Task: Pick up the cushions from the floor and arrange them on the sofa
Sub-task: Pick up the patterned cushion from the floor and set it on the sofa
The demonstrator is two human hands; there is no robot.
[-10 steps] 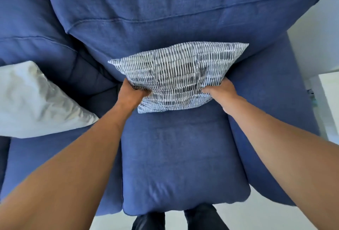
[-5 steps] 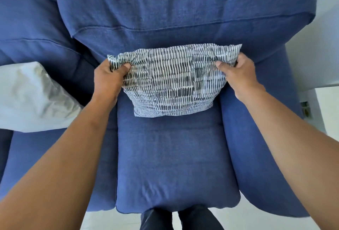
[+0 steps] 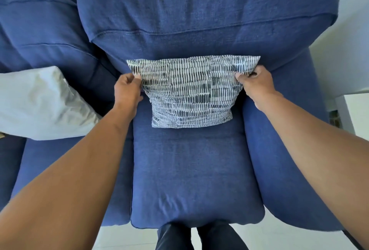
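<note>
While 2 cushions sit on 1 sofa (image 3: 195, 170), left hand (image 3: 127, 88) and right hand (image 3: 255, 82) grip the patterned cushion (image 3: 191, 92).

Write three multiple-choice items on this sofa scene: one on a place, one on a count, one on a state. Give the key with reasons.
1. Where does the patterned cushion rest?
A. On the floor
B. On the seat, against the back of the blue sofa
C. On top of the white cushion

2. How many loose cushions are in view?
A. Two
B. Three
C. Four

3. How is the patterned cushion held?
A. By one hand
B. By no hand
C. By both hands at its upper corners

Key: 1 B, its lower edge sits on the seat. 2 A, only the patterned one and the white cushion show. 3 C, the left hand and right hand each pinch a corner.
</note>
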